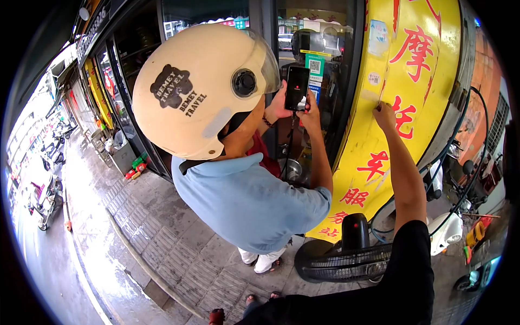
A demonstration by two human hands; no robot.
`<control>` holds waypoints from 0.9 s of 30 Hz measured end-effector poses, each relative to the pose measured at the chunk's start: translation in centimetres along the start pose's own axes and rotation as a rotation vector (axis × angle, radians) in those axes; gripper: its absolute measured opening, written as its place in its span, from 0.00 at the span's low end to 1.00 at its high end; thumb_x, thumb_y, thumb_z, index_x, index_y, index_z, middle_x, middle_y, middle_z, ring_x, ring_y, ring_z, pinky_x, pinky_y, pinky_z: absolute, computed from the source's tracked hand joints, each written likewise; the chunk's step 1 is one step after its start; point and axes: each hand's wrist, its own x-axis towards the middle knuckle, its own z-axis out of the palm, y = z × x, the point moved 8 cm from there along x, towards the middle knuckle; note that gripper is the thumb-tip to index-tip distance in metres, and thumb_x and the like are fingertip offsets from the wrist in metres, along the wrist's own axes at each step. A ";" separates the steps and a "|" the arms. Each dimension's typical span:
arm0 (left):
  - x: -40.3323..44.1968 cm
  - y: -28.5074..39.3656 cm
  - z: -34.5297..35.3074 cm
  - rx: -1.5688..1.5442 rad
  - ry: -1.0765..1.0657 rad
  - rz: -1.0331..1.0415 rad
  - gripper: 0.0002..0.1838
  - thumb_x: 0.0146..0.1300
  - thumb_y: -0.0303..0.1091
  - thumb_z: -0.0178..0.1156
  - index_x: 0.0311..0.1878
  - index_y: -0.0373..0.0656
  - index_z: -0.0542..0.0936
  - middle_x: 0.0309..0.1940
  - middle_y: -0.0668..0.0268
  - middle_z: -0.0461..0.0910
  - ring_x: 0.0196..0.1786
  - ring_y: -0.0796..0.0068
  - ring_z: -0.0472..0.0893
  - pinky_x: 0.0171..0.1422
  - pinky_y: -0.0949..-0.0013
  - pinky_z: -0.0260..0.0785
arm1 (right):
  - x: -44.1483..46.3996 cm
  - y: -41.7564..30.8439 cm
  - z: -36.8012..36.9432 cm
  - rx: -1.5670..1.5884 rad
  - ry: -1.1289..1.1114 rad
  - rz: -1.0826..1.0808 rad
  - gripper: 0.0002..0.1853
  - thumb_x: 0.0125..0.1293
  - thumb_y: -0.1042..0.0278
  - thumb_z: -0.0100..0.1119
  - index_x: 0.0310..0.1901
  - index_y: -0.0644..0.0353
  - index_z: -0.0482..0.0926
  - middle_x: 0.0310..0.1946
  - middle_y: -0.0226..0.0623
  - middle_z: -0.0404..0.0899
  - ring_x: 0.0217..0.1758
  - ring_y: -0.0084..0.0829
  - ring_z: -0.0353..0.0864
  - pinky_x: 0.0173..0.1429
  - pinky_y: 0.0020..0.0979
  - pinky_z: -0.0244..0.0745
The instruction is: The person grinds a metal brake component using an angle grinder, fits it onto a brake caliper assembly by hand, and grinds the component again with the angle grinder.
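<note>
My right hand [384, 116] is raised at the end of a bare forearm with a black sleeve. Its fingers are closed against the yellow sign [398, 97] with red characters; anything between them is too small to tell. A reddish-brown shape at the bottom edge may be my left hand [216, 316], but its fingers cannot be made out. Directly ahead, a person in a cream helmet [200, 92] and light blue shirt [249, 200] holds up a dark phone [296, 88] in both hands, facing the glass door.
A black fan [346, 262] stands low at the sign's foot. White scooter [445, 233] and cables are at the right. Green and white QR code sheets [314, 66] are on the glass. Parked scooters [46, 195] line the left. A hose [143, 260] crosses the paving.
</note>
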 end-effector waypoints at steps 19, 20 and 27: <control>-7.7 1.2 -2.5 -1.115 -0.035 -0.567 0.11 0.65 0.42 0.47 0.25 0.55 0.67 0.16 0.73 0.63 0.17 0.70 0.64 0.17 0.65 0.53 | -5.4 -9.0 -1.1 0.379 -0.691 0.054 0.19 0.63 0.53 0.55 0.44 0.63 0.76 0.32 0.30 0.78 0.38 0.24 0.77 0.40 0.26 0.72; -8.3 0.6 -2.5 -1.119 -0.030 -0.574 0.11 0.65 0.42 0.47 0.25 0.55 0.67 0.16 0.73 0.63 0.17 0.70 0.64 0.17 0.65 0.53 | -6.6 -11.1 -1.3 0.387 -0.753 -0.004 0.19 0.63 0.54 0.55 0.45 0.63 0.76 0.33 0.31 0.78 0.38 0.24 0.78 0.42 0.26 0.73; -15.4 -3.7 -0.7 -1.425 -0.022 -0.682 0.08 0.64 0.39 0.54 0.36 0.47 0.78 0.21 0.71 0.74 0.19 0.78 0.72 0.19 0.73 0.62 | -18.9 -25.8 -6.3 0.769 -1.328 -0.305 0.17 0.66 0.56 0.58 0.41 0.64 0.76 0.35 0.35 0.80 0.40 0.23 0.80 0.46 0.25 0.76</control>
